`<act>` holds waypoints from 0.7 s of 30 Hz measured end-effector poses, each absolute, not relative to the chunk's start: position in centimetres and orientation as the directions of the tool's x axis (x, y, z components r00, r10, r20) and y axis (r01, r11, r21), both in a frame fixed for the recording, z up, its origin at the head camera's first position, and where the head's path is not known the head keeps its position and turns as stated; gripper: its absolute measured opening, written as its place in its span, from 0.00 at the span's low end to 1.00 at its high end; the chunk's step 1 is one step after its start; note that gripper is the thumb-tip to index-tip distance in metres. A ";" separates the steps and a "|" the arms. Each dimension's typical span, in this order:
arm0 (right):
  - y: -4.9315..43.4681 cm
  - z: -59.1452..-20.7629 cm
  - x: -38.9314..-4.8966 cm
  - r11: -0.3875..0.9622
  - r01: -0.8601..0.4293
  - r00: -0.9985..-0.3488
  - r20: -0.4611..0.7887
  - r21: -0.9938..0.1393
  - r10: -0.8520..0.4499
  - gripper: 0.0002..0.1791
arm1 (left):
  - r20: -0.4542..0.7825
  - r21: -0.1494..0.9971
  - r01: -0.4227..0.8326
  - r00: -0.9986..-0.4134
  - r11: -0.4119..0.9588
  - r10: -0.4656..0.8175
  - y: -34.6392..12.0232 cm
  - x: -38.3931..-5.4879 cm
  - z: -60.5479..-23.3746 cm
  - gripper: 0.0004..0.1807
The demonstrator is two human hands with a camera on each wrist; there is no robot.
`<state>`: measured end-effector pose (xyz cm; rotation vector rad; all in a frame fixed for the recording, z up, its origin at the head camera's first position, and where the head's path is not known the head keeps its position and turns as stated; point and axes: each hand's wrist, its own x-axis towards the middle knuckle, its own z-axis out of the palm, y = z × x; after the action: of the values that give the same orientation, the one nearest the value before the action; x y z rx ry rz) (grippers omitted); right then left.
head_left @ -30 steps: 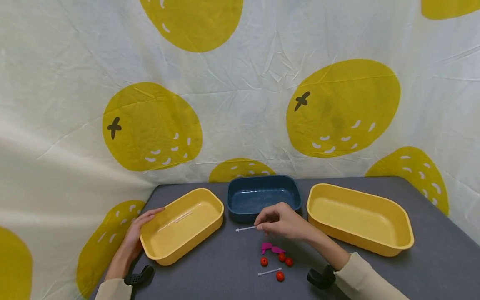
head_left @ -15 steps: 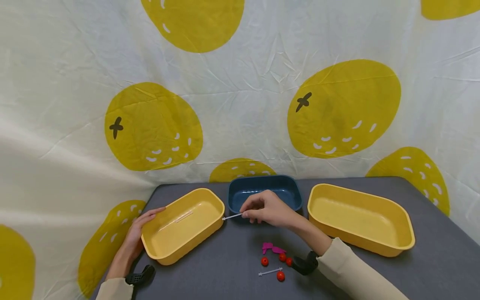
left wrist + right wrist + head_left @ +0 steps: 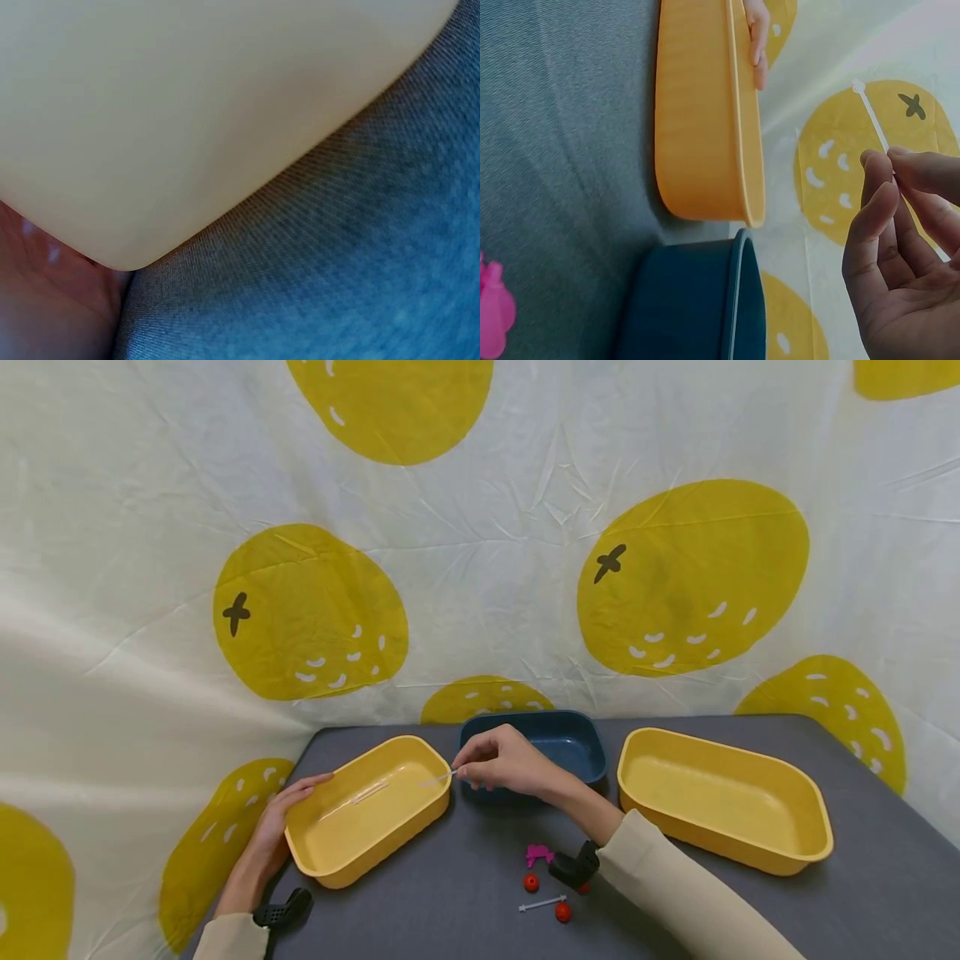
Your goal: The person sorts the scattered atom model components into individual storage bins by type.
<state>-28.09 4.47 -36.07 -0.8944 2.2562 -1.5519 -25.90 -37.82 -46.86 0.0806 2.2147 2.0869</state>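
My left hand (image 3: 277,822) lies along the outer side of the left yellow tray (image 3: 330,883), fingertips at its rim; the thumb is not visible. Between thumb and fingertips my right hand (image 3: 498,760) pinches a thin white rod with a knobbed end (image 3: 874,120). That rod reaches over the right rim of the left yellow tray, above its inside. A pale thin stick (image 3: 371,792) lies on the tray's floor. Below my right hand, a second white rod (image 3: 543,903), red beads (image 3: 531,882) and a magenta piece (image 3: 537,854) lie on the table.
Behind my right hand stands a dark blue tray (image 3: 570,752). Another yellow tray (image 3: 720,793) is at the right. All rest on a grey cloth-covered table (image 3: 420,918), backed by a fruit-patterned curtain (image 3: 495,610). My right forearm hides part of the small pieces.
My right hand has moved left and farther back with the white rod, from in front of the blue tray to the left yellow tray's rim. My left hand stays by that tray.
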 end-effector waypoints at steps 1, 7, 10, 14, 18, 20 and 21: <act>4.2 -36.0 -28.2 0.243 -0.330 -0.780 0.118 -0.912 -0.615 0.09 | -0.034 0.998 -0.028 -0.994 0.060 0.106 -37.8 -25.9 -46.8 0.28; 2.1 -35.9 -29.1 0.236 -0.324 -0.772 0.112 -0.916 -0.625 0.08 | -0.031 0.998 -0.024 -0.993 0.058 0.110 -37.8 -25.9 -46.8 0.28; 0.9 -36.1 -29.5 0.225 -0.335 -0.756 0.119 -0.915 -0.643 0.09 | -0.030 0.998 -0.024 -0.994 0.060 0.104 -37.9 -25.9 -46.8 0.29; -0.7 -36.2 -30.0 0.245 -0.337 -0.756 0.106 -0.909 -0.646 0.09 | -0.033 0.998 -0.027 -0.994 0.063 0.101 -37.7 -25.9 -46.8 0.29; -2.1 -36.4 -30.3 0.267 -0.336 -0.761 0.094 -0.903 -0.642 0.09 | -0.035 0.997 -0.029 -0.994 0.068 0.100 -37.6 -26.0 -46.8 0.28; -2.8 -36.6 -30.5 0.270 -0.331 -0.762 0.087 -0.904 -0.642 0.10 | -0.036 0.997 -0.030 -0.995 0.071 0.094 -37.7 -26.0 -46.8 0.28; -3.2 -36.8 -30.5 0.273 -0.325 -0.764 0.081 -0.905 -0.641 0.10 | -0.034 0.997 -0.028 -0.995 0.071 0.089 -37.7 -26.0 -46.8 0.28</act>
<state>-30.54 -3.19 -36.76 -0.8845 2.2475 -1.4863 -26.02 -37.72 -46.75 0.0633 2.2341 2.0843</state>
